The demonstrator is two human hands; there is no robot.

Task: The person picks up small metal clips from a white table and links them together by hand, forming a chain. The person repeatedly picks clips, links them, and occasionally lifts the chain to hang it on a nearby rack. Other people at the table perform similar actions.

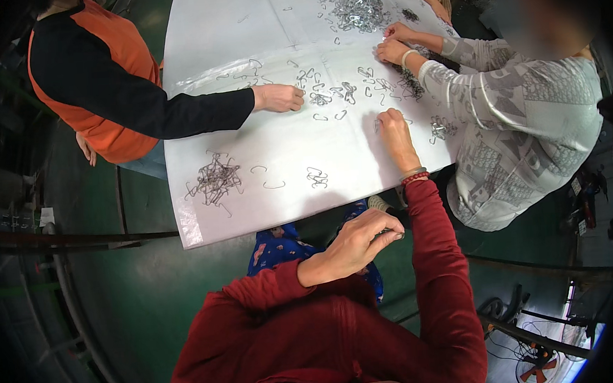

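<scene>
Your left hand (355, 248) hangs below the table (203, 219) edge, grip pinched on something small between thumb and fingertips; can't tell what. Your right hand (393, 133) is out on the white table, fingers pressed down on a wire clip (378, 124). A small clip bundle (317, 177) lies just left of that arm, a tangled clip heap (214, 179) further left. Beyond, a person's black-sleeved hand (280, 97) rests among the scattered clips (329, 95). Another person's patterned-sleeve hands (392, 42) work on the right. The big clip pile (351, 6) sits at the far end.
</scene>
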